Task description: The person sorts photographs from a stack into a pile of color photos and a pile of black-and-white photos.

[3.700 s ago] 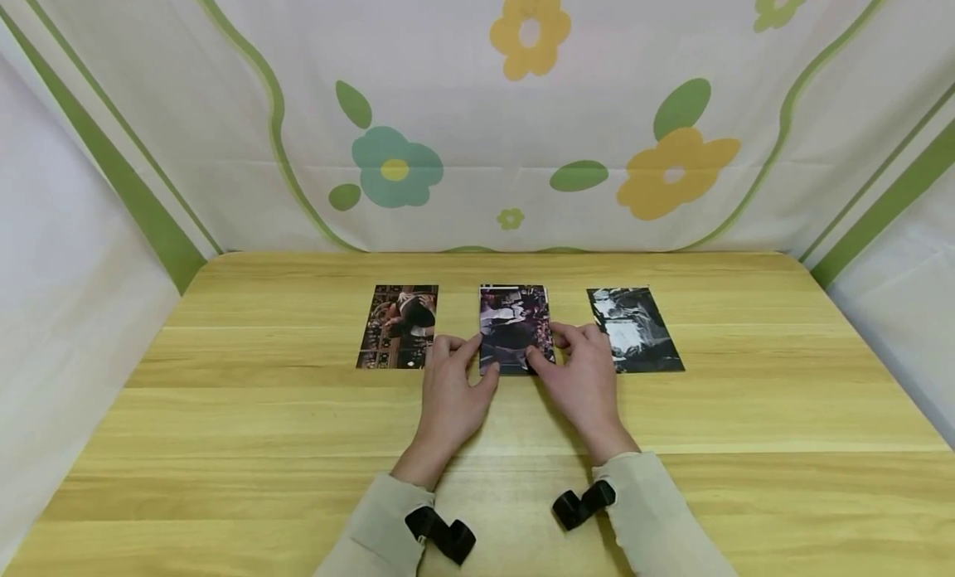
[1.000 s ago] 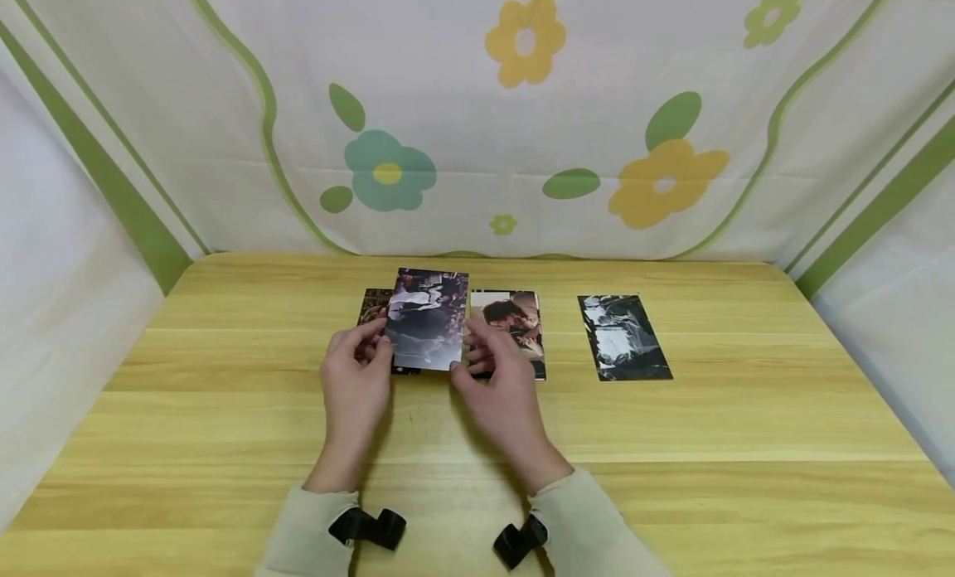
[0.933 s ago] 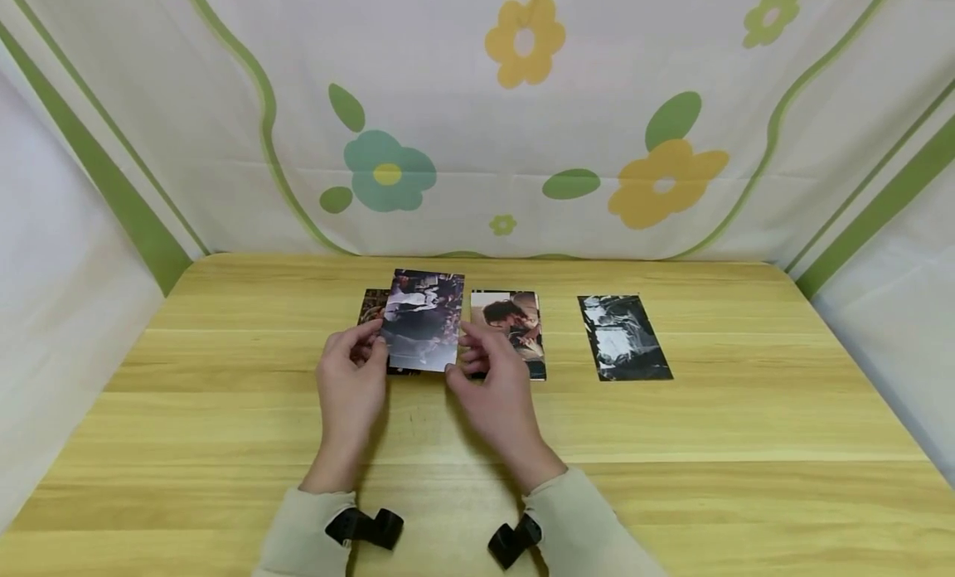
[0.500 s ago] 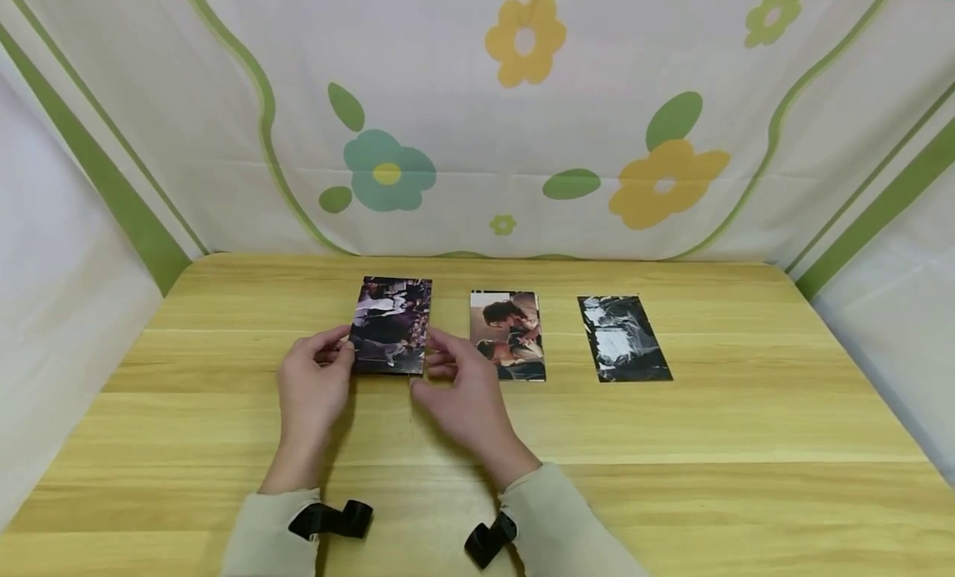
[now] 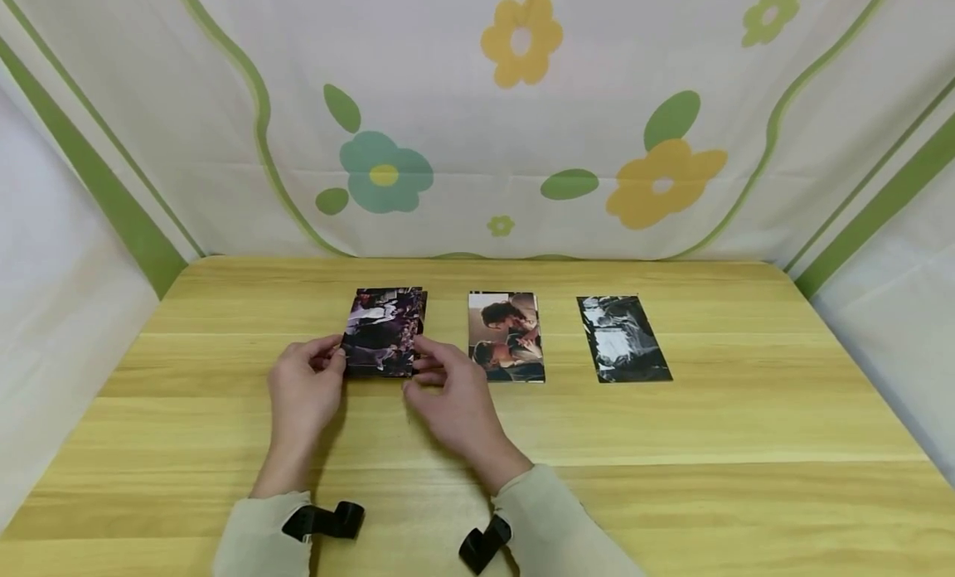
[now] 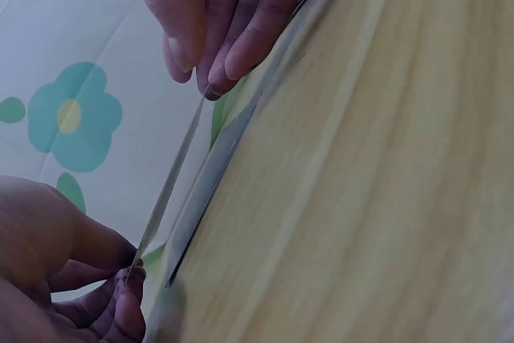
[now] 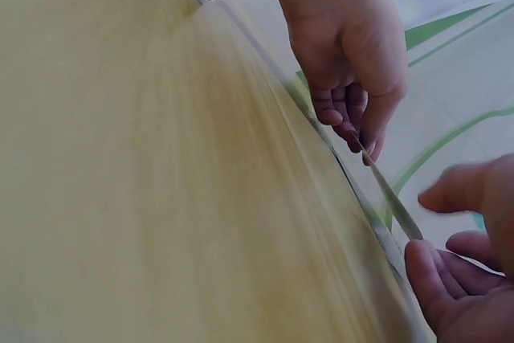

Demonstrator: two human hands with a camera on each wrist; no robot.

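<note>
A photo print with a purple-and-dark picture (image 5: 379,332) is over the left place in the row, covering most of another photo whose right edge (image 5: 424,305) peeks out. My left hand (image 5: 307,386) pinches its left edge between thumb and fingers. At the right edge, my right hand (image 5: 458,399) touches the print with its fingertips; its thumb (image 7: 454,190) stands off the card. Seen edge-on in the left wrist view, the held print (image 6: 170,186) is a thin strip raised above a dark flat edge (image 6: 213,198) on the table.
A photo of two people (image 5: 506,336) lies mid-row, with the edges of others showing beneath it. Right of it lies a black-and-white photo (image 5: 625,338). The wooden table (image 5: 709,494) ends at a flowered curtain (image 5: 462,104). Each sleeve carries a black wrist mount (image 5: 324,521).
The purple-and-dark print has moved from the middle place to the left, uncovering the photo of two people. Lately it has come down over the left photo, and the right thumb has come off it.
</note>
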